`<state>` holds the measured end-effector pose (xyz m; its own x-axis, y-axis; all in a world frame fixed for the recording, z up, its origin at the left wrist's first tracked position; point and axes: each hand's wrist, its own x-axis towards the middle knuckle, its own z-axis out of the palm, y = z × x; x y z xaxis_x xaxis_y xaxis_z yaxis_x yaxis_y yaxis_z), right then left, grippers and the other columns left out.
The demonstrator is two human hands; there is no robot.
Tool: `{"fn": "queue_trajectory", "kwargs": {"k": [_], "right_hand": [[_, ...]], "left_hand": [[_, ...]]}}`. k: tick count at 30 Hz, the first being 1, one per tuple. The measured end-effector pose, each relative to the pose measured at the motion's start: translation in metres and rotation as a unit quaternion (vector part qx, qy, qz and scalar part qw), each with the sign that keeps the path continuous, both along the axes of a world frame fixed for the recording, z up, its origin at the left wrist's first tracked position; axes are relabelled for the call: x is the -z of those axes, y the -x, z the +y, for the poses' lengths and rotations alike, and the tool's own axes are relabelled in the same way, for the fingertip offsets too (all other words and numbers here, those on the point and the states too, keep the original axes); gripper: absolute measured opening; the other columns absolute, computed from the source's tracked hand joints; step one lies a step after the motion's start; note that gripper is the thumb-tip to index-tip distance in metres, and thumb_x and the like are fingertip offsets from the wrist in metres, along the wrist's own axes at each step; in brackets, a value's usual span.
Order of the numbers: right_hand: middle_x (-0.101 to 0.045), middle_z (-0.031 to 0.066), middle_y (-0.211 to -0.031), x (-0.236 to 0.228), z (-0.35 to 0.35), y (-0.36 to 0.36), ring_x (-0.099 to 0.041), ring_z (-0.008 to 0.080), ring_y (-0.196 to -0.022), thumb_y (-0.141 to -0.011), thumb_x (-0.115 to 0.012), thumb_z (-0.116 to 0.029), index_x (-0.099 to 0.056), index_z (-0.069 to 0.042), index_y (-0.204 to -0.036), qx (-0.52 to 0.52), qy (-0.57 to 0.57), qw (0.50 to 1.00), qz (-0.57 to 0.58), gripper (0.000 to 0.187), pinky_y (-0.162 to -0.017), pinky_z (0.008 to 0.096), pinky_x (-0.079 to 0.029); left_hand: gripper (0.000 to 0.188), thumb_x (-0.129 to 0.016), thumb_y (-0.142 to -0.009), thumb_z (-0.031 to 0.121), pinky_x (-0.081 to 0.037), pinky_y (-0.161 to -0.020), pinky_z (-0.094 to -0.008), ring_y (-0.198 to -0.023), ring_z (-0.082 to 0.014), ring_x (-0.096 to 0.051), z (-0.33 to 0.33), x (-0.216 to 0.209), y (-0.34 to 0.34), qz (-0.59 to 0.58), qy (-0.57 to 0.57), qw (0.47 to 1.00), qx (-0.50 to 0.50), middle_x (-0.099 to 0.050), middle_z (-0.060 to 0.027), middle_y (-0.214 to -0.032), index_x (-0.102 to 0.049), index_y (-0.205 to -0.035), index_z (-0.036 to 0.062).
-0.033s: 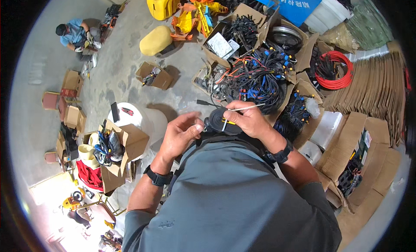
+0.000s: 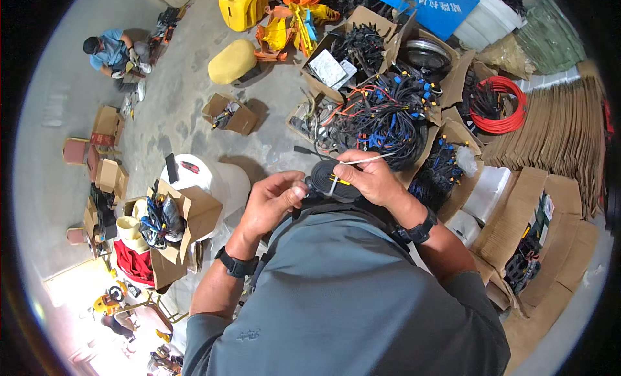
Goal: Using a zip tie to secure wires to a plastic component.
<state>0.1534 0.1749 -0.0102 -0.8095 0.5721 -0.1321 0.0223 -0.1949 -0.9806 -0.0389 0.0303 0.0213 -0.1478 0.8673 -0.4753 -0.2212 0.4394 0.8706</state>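
In front of my waist is a coil of black cable (image 2: 334, 180), wound flat, with a yellow mark on it and a thin white zip tie around it. My right hand (image 2: 370, 176) grips the coil's right side between thumb and fingers, and the tie's pale tail sticks out past it to the right. At the coil's left edge, my left hand (image 2: 277, 198) is closed, thumb bent toward the curled fingers; what lies between them is hidden. A black plug end (image 2: 302, 150) of cable points up and left beyond the coil.
Ahead lies a heap of black wiring harnesses (image 2: 388, 120) among cardboard boxes. An open box (image 2: 556, 227) stands at right, near stacked flat cardboard (image 2: 556, 133). To the left are a white drum (image 2: 223, 182) and a box of cables (image 2: 202, 211). Another person (image 2: 110, 49) sits far left.
My left hand has shifted very slightly right, nearer the coil. The coil and its plug end have moved up a little; my right hand stays on it.
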Motion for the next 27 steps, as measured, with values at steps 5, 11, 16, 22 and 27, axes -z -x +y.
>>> {"fn": "queue_trajectory", "kwargs": {"k": [5, 11, 16, 22, 27], "right_hand": [[-0.063, 0.0030, -0.089, 0.000, -0.002, -0.002, -0.055, 0.0078, -0.083, -0.089, -0.064, -0.015, -0.062, 0.004, -0.107, -0.065, -0.015, 0.997, -0.026, 0.026, -0.075, 0.0248, -0.047], [-0.060, 0.0017, -0.090, 0.003, 0.011, -0.013, -0.053, 0.0070, -0.081, -0.090, -0.060, -0.009, -0.053, 0.004, -0.121, -0.022, 0.064, 0.998, -0.016, 0.035, -0.074, 0.0237, -0.045], [-0.055, -0.0016, -0.073, -0.018, 0.013, -0.005, -0.050, 0.0053, -0.065, -0.087, -0.064, -0.008, -0.059, -0.001, -0.106, -0.073, -0.001, 0.997, -0.029, 0.021, -0.059, 0.0212, -0.043], [-0.060, 0.0022, -0.073, 0.014, 0.039, -0.042, -0.056, 0.0079, -0.060, -0.086, -0.064, -0.006, -0.059, -0.004, -0.097, 0.215, 0.130, 0.967, 0.038, 0.013, -0.054, 0.0231, -0.047], [-0.060, 0.0037, -0.065, 0.133, 0.059, -0.140, -0.058, 0.0123, -0.058, -0.081, -0.064, -0.006, -0.063, -0.004, -0.084, 0.263, 0.041, 0.932, -0.246, 0.004, -0.051, 0.0276, -0.045]], "left_hand": [[0.024, -0.065, -0.090, 0.022, -0.047, -0.064, -0.0244, -0.074, -0.0094, -0.059, 0.013, 0.006, -0.009, 0.016, 0.007, 0.998, 0.068, -0.065, -0.0019, -0.085, -0.063, -0.100, 0.0013], [0.013, -0.065, -0.088, 0.006, -0.049, -0.070, -0.0254, -0.076, -0.0089, -0.059, 0.022, -0.002, -0.005, 0.097, -0.040, 0.993, -0.058, -0.067, -0.0030, -0.087, -0.063, -0.099, -0.0006], [0.024, -0.066, -0.086, 0.004, -0.049, -0.072, -0.0260, -0.078, -0.0095, -0.059, 0.029, -0.007, -0.009, 0.180, -0.038, 0.982, 0.044, -0.067, -0.0028, -0.089, -0.061, -0.109, -0.0021], [0.043, -0.064, -0.087, 0.009, -0.046, -0.091, -0.0306, -0.103, -0.0181, -0.059, 0.022, 0.034, 0.025, 0.117, -0.075, 0.987, -0.082, -0.064, -0.0118, -0.112, -0.052, -0.127, -0.0020], [0.040, -0.067, -0.086, 0.023, -0.050, -0.074, -0.0307, -0.083, -0.0163, -0.062, -0.080, 0.175, 0.102, 0.285, 0.144, 0.947, -0.021, -0.068, -0.0134, -0.093, -0.061, -0.110, -0.0077]]}}
